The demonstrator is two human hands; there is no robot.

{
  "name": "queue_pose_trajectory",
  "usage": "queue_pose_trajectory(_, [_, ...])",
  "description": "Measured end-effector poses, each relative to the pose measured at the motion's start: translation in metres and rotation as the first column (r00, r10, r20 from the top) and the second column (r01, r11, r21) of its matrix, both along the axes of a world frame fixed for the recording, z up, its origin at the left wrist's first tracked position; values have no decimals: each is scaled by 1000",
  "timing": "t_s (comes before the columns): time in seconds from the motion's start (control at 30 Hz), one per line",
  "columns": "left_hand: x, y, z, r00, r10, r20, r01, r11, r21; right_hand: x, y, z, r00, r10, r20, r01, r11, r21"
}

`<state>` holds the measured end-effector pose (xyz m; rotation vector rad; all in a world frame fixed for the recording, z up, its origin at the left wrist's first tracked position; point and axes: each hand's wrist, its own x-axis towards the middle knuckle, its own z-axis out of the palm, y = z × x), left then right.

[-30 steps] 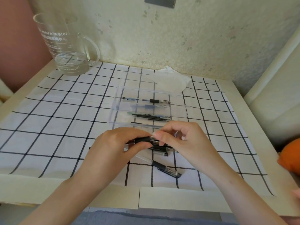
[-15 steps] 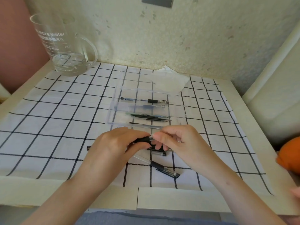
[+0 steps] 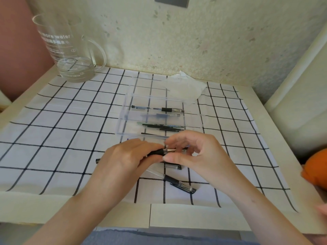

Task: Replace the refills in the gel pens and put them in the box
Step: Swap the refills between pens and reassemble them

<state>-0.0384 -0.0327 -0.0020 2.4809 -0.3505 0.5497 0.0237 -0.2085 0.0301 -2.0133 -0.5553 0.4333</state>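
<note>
Over the last second the two hands had stayed together above the near part of the checked cloth point(image 3: 53, 138), but the hold had altered. The left hand point(image 3: 127, 160) remained curled round the black rubber end of the gel pen point(image 3: 156, 153). The right hand point(image 3: 200, 156) had loosened its cover, and its thumb and forefinger now pinched the clear barrel just beside the joint.

Between the hands we saw a short pale stretch that had not shown before. The fingers hid most of it, so we only guessed that it was the refill or the thread, laid bare as the pen came apart. We judged from this that the pen was being unscrewed. Its old refill was not yet out, and this pen was some steps from the box point(image 3: 123, 121).

That clear box lay open just beyond the hands, holding spare refills point(image 3: 162, 127) and at least one assembled pen point(image 3: 159, 109). Two loose pens point(image 3: 178, 183) lay on the cloth under and near the hands.

As for writing, the glass jug point(image 3: 67, 50) at the far left bore the white words "more water". Beneath them ran a line of Chinese characters and finer print that we could not read. No pen showed a legible brand.
</note>
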Motion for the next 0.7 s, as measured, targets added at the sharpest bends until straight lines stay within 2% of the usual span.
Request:
queue_pose_trajectory(0.17, [1,0,-2,1000,-1,13,1,1000,1,-1,0,1,1000,1,8,-1,1000,-22])
queue_pose_trajectory(0.33, [0,-2,-2,997,48,-52,-52,995,-85,2,0,-1,1000,-3,-27,4,1000,9])
queue_pose_trajectory(0.43, [0,-3,0,997,62,-56,-67,994,-83,4,-3,1,999,4,-54,-3,1000,22])
queue_pose_trajectory(0.53, [0,-3,0,997,58,-43,-61,996,-61,3,-3,0,1000,16,-13,-17,1000,-20])
queue_pose_trajectory(0.7, [0,-2,0,998,62,-34,-63,997,-47,5,-3,0,999,-4,-53,6,1000,24])
